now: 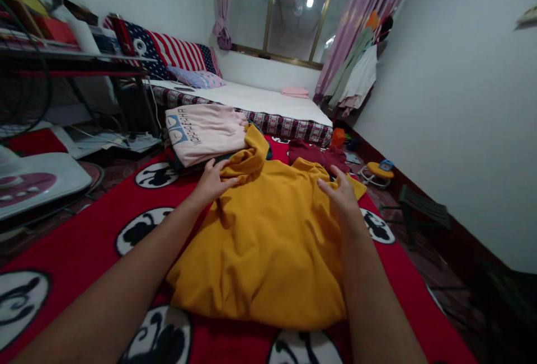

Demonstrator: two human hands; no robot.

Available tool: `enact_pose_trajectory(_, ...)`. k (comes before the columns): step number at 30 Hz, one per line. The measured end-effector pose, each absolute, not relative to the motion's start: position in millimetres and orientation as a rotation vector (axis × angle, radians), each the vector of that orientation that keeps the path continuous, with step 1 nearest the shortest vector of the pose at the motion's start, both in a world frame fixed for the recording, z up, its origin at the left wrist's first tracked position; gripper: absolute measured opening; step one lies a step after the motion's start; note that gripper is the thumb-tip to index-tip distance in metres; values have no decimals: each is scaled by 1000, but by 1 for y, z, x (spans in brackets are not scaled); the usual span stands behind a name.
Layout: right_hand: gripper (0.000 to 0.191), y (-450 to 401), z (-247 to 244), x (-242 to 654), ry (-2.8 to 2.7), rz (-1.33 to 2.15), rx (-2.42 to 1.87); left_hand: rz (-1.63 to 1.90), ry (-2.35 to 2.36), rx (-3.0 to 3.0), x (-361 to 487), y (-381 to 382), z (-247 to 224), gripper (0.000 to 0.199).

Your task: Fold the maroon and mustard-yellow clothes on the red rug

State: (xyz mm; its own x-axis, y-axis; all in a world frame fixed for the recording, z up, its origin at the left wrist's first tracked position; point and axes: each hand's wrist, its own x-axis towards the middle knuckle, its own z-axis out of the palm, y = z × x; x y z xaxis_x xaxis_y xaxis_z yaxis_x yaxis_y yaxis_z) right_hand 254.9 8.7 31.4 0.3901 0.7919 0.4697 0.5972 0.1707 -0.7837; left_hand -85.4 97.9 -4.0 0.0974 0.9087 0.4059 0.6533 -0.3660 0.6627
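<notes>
A mustard-yellow long-sleeved top [268,241] lies spread and rumpled in front of me. My left hand [215,180] is at its upper left, by the bunched sleeve [247,154], with thumb and fingers apart. On the upper right side my right hand [339,186] touches the cloth, its thumb and fingers also spread. Beyond my left hand rests a stack of folded clothes with a pale pink printed top [207,132] uppermost. Past the yellow top, on the right, lies a dark red garment [319,154].
Beneath the clothes is a red blanket [100,224] with black and white round patterns. A bed [251,95] stands under the window. On the left are a cluttered desk [75,57] and a white appliance [42,185]. Small stools, one yellow-topped [377,170], stand at right.
</notes>
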Motion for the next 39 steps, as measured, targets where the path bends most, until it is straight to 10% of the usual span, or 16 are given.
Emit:
enact_pose_trajectory(6, 53, 9, 12, 261, -1363, 107, -1764, 885, 1668, 2200, -87, 90, -12, 61)
enact_pose_trajectory(16, 87, 0, -17, 260, -1328, -36, -2178, 794, 1896, 2462, -78, 78, -20, 66)
enact_pose_trajectory(23, 56, -4, -9, 240, -1523, -59, -2372, 638, 2031, 2400, -68, 79, -14, 80)
enact_pose_trajectory(39, 27, 27, 59, 289, -1406, -434, -1923, 660, 1555, 2721, -44, 125, 61, 34)
